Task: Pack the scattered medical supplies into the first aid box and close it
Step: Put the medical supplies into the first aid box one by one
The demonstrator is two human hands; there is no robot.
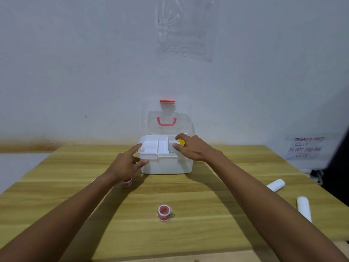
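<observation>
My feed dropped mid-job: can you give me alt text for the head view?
The right hand holds a yellow-capped item over the right compartment of the open white box, while the left hand touches its front-left corner. Unpacked on the table: two red tape rolls, one partly under the left wrist, and two white bandage rolls at right.

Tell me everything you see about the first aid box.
The first aid box is white plastic, upright on the wooden table. Its clear lid stands open, carrying a red handle and red latch. A white divided tray sits inside. The left hand touches its front left corner; the right hand holds a yellow-capped item over its right compartment.
</observation>
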